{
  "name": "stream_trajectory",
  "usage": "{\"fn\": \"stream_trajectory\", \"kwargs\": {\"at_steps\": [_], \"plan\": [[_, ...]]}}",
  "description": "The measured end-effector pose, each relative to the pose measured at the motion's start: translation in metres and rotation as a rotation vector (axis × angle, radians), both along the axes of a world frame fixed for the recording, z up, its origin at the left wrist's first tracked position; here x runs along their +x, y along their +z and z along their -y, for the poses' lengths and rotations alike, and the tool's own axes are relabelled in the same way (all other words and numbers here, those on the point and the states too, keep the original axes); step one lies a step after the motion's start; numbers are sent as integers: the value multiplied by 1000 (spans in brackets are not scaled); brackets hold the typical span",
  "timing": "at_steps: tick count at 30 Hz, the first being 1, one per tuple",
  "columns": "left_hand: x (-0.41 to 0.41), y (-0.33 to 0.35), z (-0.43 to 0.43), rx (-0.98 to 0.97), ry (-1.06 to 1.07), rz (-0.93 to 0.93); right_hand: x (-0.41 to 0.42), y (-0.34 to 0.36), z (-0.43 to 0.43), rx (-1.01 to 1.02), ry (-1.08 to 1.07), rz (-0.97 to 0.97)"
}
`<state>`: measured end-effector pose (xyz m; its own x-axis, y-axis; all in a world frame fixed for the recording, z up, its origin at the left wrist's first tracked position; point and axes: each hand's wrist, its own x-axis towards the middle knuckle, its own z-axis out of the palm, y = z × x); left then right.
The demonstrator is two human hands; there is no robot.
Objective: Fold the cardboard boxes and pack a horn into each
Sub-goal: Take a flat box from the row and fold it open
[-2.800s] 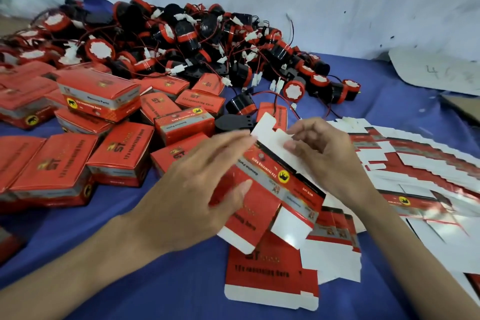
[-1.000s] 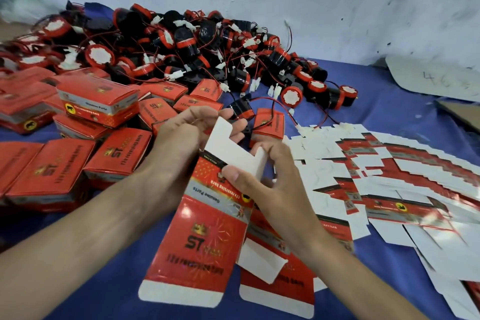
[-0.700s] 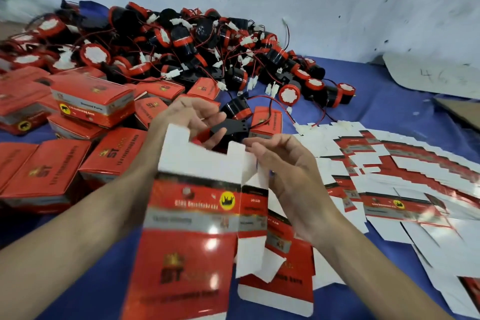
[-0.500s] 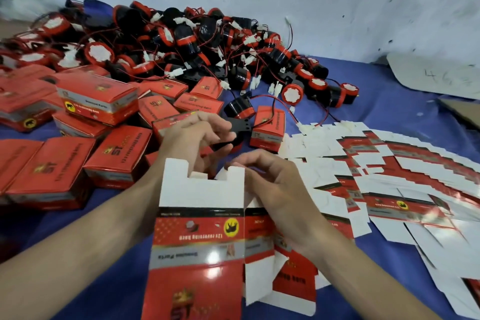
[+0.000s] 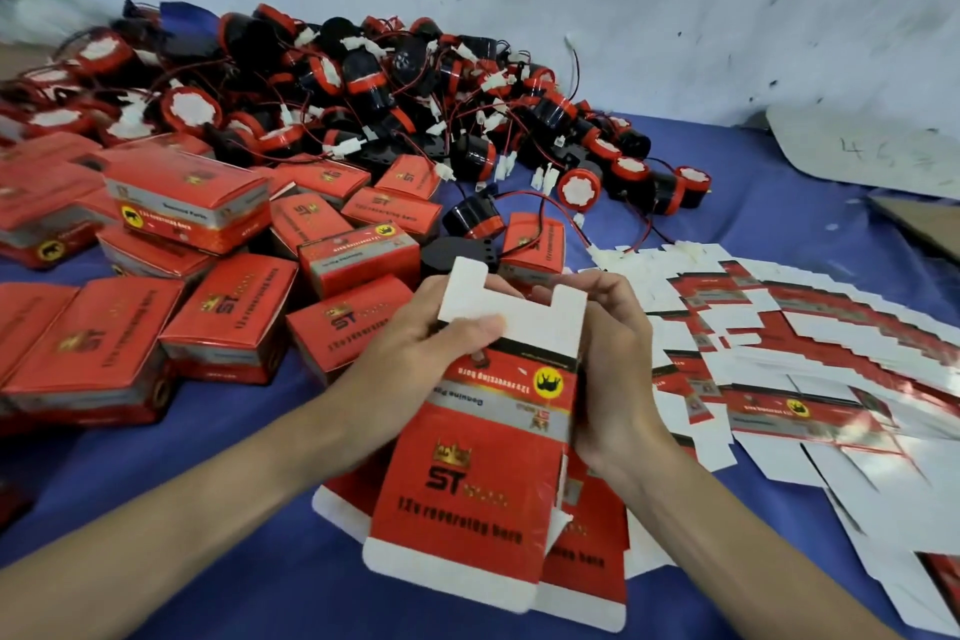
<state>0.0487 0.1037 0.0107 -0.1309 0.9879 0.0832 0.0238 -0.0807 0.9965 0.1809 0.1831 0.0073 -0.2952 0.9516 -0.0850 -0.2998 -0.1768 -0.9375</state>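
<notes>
Left hand (image 5: pixel 431 353) is gripping the glossy red cardboard box (image 5: pixel 483 457), thumb pressing across its notched white top flap. Right hand (image 5: pixel 613 353) is curling round the box's right edge. The box is hanging just above a flat blank (image 5: pixel 582 582) lying on the blue cloth counter (image 5: pixel 208 561). White-backed flat blanks (image 5: pixel 810 379) are fanning out rightward, squared folded boxes (image 5: pixel 228 322) are sitting left, and round black-and-red wired horns (image 5: pixel 363 83) are piling behind.
</notes>
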Motion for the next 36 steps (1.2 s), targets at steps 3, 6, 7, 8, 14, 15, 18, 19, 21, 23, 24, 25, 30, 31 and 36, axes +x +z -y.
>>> {"fn": "stream_trajectory", "kwargs": {"at_steps": [3,6,7,8,14,15,18,19,21,23,24,25,30,31,36], "plan": [[8,-3,0,31,16,-119,0,4,7,43,109,-153],[10,-4,0,13,28,-67,0,6,12,113,84,-139],[9,-2,-1,28,69,-43,0,6,13,111,85,-109],[8,0,-2,62,130,-44,0,5,14,103,116,-77],[11,-3,0,262,326,-31,-1,5,19,172,240,3],[13,-5,1,279,341,-36,0,5,19,190,229,-11],[16,-8,2,321,359,34,0,3,18,274,178,-71],[16,-9,2,328,361,58,0,2,18,312,161,-73],[17,-12,2,334,365,90,-1,1,20,380,120,-57],[18,-12,3,359,376,102,0,-1,21,420,81,-45],[18,-12,3,366,393,98,0,-1,21,429,53,-36],[18,-11,4,368,414,88,-1,-2,22,444,22,-23],[17,-8,7,400,470,-89,-1,-3,24,579,-55,30],[18,-9,8,403,477,-108,-1,-4,25,590,-53,28],[19,-10,7,389,462,-63,0,-7,25,561,-65,29]]}}
